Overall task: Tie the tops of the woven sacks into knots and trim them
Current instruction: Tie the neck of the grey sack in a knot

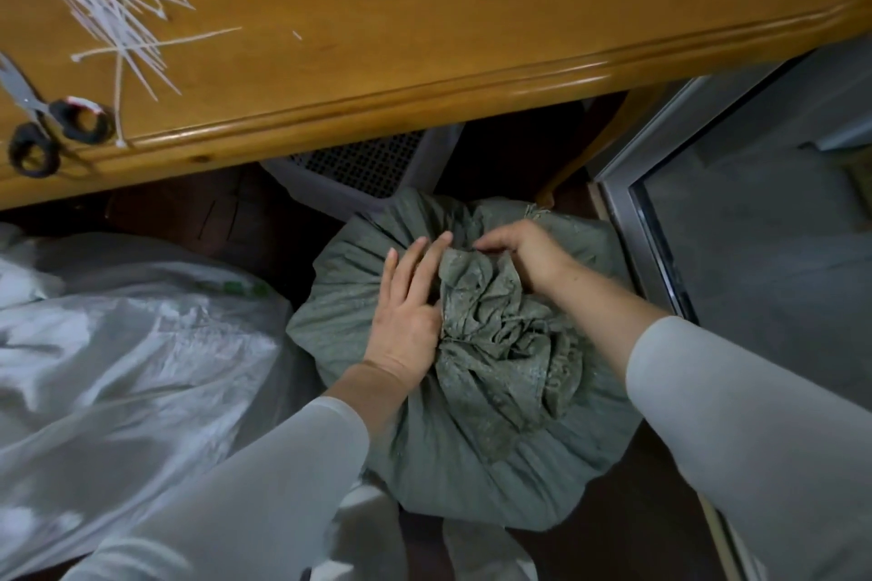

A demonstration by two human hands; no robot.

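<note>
2 hands: left hand [406, 308] flat against green sack [424, 453]; right hand [524, 256] clutches its bunched top [500, 335].

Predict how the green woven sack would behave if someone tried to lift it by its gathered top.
The green woven sack bulges round and full, so it is probably heavy. Its gathered top lies crumpled and floppy under both hands, so it would likely stretch taut before the sack rises.

We see dim, even light with a glossy sheen along the varnished orange-brown wooden table [472, 14]. Deep shadow fills the space beneath it. Wide-angle distortion bends its edge, and the pale grey sleeves [755, 439] blur.
</note>
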